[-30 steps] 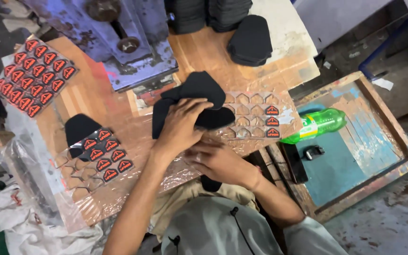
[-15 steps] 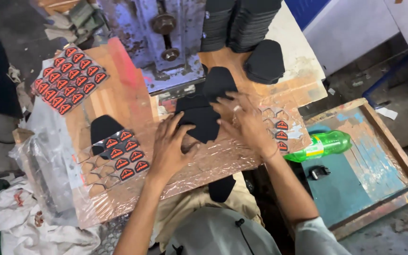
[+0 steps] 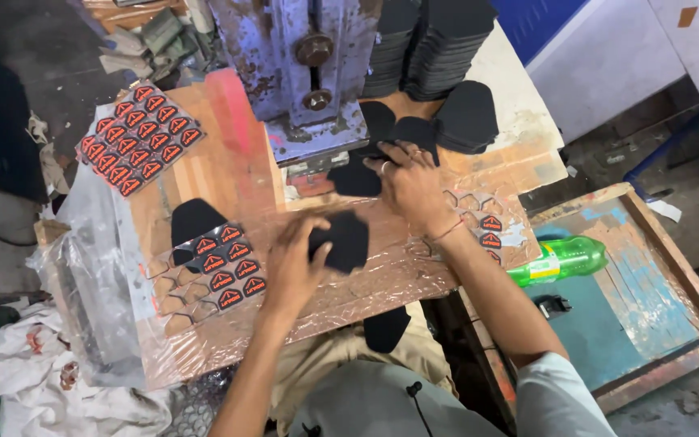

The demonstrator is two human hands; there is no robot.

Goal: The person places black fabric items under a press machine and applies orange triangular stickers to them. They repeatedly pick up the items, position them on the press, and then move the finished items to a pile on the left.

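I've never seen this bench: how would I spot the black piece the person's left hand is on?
Start at the big blue machine at the back of the wooden bench. Come straight toward the person to the plastic-covered strip, where the left hand grips a flat black piece. Unlike the black pieces under the right hand by the machine, it lies alone on the shiny film.

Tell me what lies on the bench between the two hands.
In the head view, only bare clear plastic sheet over the wooden bench lies between the left hand, holding a black fabric piece, and the right hand.
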